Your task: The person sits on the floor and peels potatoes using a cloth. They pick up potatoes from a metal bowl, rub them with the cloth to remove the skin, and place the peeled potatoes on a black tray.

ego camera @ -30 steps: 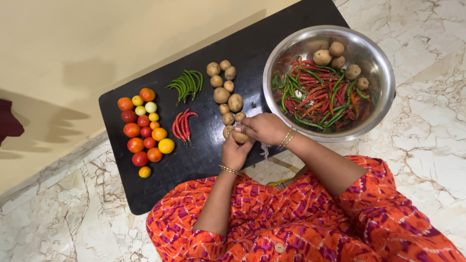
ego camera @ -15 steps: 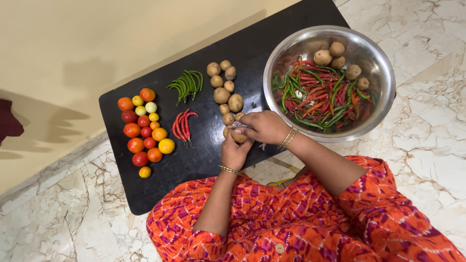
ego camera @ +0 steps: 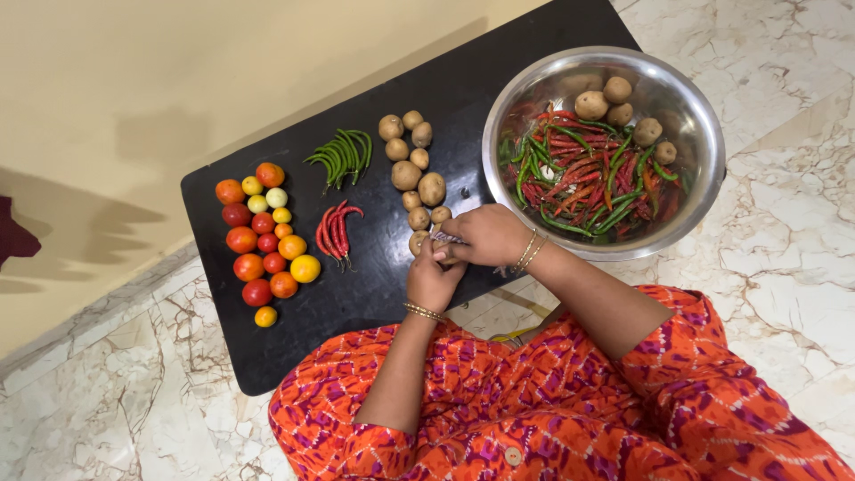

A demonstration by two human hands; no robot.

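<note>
Small brown potato [ego camera: 443, 253] clasped between left hand [ego camera: 429, 281] and right hand [ego camera: 485, 233]; sorted rows lie on black board [ego camera: 356, 285], more mixed produce waits in steel bowl [ego camera: 695, 200].

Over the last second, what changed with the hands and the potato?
The right hand slid slightly left over the potato, covering more of it; the left hand kept cupping it from below. The potato row, tomatoes, chillies and steel bowl stayed put.

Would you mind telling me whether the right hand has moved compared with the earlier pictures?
Yes, slightly. The right hand has turned over the potato, covering more of it; it stays beside the steel bowl.
</note>
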